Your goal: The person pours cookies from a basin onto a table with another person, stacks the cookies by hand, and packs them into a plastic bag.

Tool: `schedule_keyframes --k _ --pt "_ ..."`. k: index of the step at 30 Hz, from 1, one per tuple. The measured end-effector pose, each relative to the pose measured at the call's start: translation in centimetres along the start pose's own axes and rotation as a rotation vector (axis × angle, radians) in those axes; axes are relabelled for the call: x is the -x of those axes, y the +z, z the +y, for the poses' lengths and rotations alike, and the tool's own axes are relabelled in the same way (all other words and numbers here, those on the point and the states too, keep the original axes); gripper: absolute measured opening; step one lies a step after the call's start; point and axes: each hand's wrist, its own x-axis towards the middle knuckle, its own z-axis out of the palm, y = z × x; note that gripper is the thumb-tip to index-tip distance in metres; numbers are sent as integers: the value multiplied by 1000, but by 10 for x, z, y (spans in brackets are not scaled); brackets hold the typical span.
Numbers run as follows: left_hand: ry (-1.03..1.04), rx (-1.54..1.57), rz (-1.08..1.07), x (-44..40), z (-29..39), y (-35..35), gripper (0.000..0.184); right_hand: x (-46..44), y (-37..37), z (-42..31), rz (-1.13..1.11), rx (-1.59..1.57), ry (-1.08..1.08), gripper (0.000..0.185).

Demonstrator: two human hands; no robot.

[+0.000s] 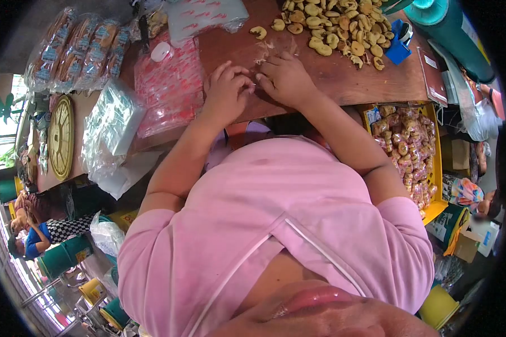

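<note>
My left hand (pixel 229 87) is over the near edge of the brown table, its fingers curled and the thumb drawn toward them; anything pinched there is too small to name. Close beside it, my right hand (pixel 287 78) rests on the tabletop, fingers stretched forward and thumb pointing to the left hand. Just beyond its fingertips lie pale crumbs and what looks like thin clear film (pixel 267 49). A heap of ring-shaped golden biscuits (pixel 343 25) spreads ahead and to the right, with a few loose ones near the hands. Left of my left hand lies a stack of red-printed plastic bags (pixel 171 84).
A round white lid (pixel 161 51) sits on the bags. Farther left are packed biscuits (pixel 78 50) and clear plastic bags (pixel 112 121). At right stand a blue holder (pixel 399 48), a teal cylinder (pixel 455 33) and a yellow crate (pixel 437 163) of wrapped biscuits. Other people are at both sides.
</note>
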Motion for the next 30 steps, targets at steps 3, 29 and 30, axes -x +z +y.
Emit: schedule_keyframes --k 3,29,30 --pt "64 18 9 -18 -9 10 13 5 2 2 4 -15 6 24" --pt "-75 -29 257 -91 -66 13 29 -19 -26 -18 -620 193 160 61" --pt "-110 107 161 -75 -43 2 31 -19 -26 -17 -645 186 168 62"
